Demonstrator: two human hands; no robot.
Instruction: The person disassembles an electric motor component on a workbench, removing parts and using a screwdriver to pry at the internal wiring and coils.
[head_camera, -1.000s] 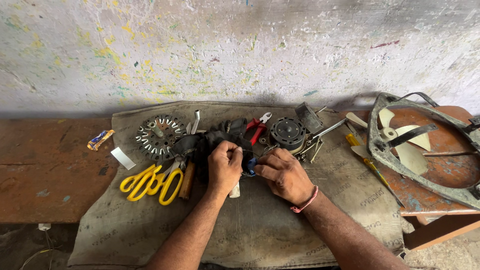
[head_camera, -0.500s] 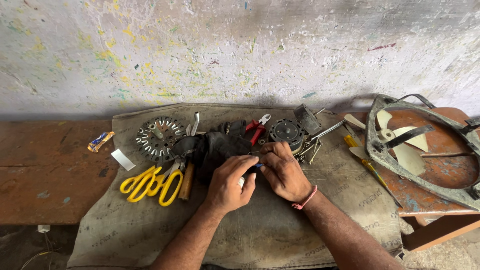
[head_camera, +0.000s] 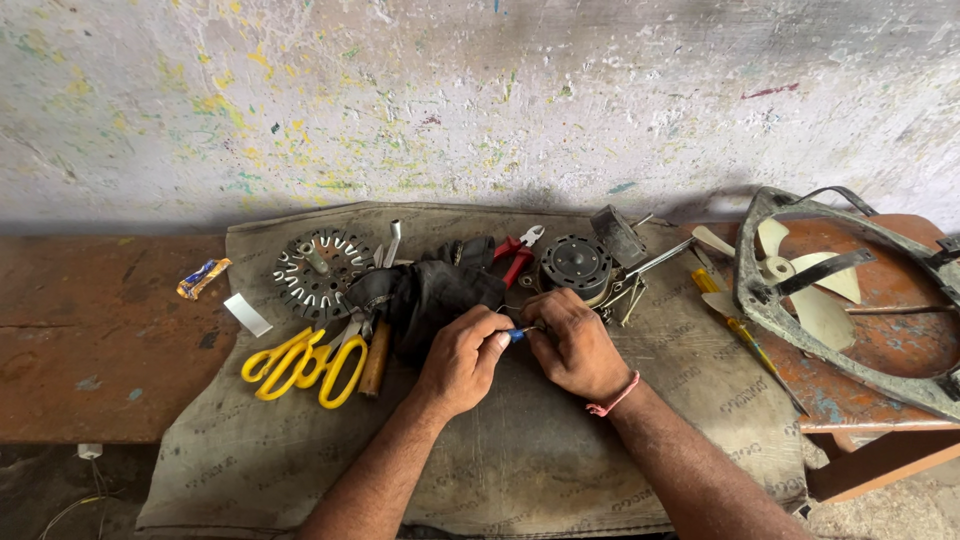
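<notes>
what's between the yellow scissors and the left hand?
Head view: a wooden-handled tool lies right of the yellow scissors, then bare sackcloth and the edge of the black cloth before the left hand.

Left of the dull grey-brown sackcloth mat (head_camera: 520, 450) we see a rust-brown table (head_camera: 90, 340). On the mat lie bright yellow-handled scissors (head_camera: 305, 365), red-handled pliers (head_camera: 515, 255) and a crumpled black cloth (head_camera: 430, 295). Behind the mat, we see a whitish wall (head_camera: 480, 100) speckled yellow and green.

fan frame (head_camera: 770, 300) cut off right, blue-tipped piece (head_camera: 515, 334) mostly hidden
</notes>
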